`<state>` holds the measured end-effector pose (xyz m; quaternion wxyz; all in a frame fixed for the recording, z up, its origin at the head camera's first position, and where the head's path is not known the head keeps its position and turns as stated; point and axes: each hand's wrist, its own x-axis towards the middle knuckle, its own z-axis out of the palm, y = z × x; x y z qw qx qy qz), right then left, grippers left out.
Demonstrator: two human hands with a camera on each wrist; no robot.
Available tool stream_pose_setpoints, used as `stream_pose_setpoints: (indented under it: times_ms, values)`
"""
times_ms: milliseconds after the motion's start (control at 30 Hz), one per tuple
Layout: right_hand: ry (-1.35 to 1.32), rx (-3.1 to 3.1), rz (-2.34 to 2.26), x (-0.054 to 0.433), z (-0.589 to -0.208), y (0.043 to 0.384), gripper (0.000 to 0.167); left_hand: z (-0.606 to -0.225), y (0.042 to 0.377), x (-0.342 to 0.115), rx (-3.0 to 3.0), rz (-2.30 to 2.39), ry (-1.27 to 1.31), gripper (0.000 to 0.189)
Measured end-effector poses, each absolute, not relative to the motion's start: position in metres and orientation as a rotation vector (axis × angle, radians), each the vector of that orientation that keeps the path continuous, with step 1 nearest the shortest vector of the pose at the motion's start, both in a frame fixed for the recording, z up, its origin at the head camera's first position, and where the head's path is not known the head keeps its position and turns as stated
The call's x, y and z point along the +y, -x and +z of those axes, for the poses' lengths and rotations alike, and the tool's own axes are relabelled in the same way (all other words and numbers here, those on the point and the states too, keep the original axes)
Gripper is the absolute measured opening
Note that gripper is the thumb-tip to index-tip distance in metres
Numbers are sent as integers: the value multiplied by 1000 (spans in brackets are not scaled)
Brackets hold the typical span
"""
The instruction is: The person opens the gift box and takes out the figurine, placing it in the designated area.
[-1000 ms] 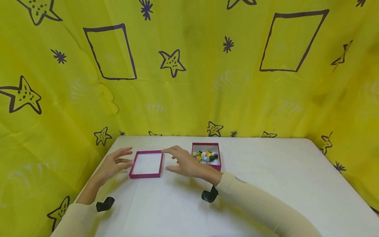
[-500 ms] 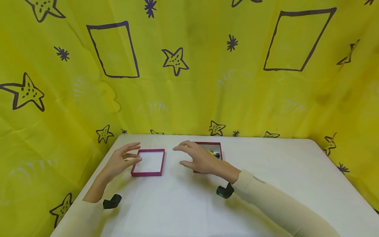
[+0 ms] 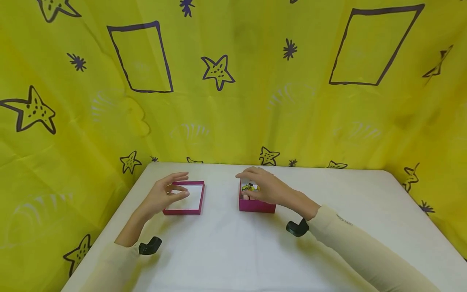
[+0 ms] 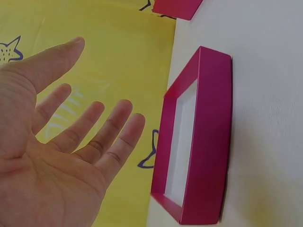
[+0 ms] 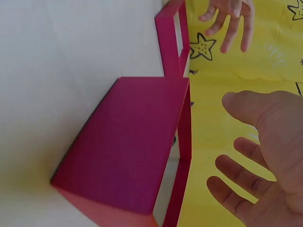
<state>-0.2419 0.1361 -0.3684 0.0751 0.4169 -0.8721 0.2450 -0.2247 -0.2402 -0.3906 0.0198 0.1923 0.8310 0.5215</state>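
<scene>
In the head view my left hand (image 3: 160, 196) hovers over the left side of a shallow magenta box lid (image 3: 183, 211), which lies with its white inside up. Its fingers are spread and hold nothing, as the left wrist view of the hand (image 4: 71, 156) confirms. My right hand (image 3: 270, 188) is above a deeper magenta box (image 3: 257, 206), covering part of its opening. Small colourful toy figures (image 3: 249, 187) show inside the box. From the right wrist, the relaxed fingers of that hand (image 5: 270, 165) appear beside the box's rim, gripping nothing.
Lid and box stand apart on a white-covered table (image 3: 222, 251). A yellow curtain (image 3: 233, 117) with drawn stars hangs behind and at both sides. Dark wrist cameras (image 3: 297, 228) sit below each wrist.
My right hand has moved right, from between the lid and the box to over the box. My left hand has shifted right, now overlapping the lid.
</scene>
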Motion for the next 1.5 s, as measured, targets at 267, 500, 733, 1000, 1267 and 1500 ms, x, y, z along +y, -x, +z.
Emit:
stream_pose_setpoints:
  times_ms: [267, 500, 733, 1000, 1267, 1500]
  values:
    - [-1221, -2684, 739, 156, -366, 247, 51, -392, 231, -223, 2599, 1581, -661, 62]
    - [-1131, -2793, 731, 168, -365, 247, 51, -398, 237, -204, 2534, 1599, -683, 62]
    - [-1118, -2796, 720, 177, -361, 247, 50, -398, 242, -180, 2489, 1612, -677, 64]
    - [-1115, -2829, 716, 183, -365, 248, 50, -411, 245, -156, 2390, 1639, -651, 70]
    - [-1126, -2878, 740, 184, -366, 250, 50, -422, 248, -134, 2257, 1685, -598, 72]
    - [-1123, -2897, 766, 185, -369, 254, 51, -425, 249, -117, 2166, 1700, -609, 72]
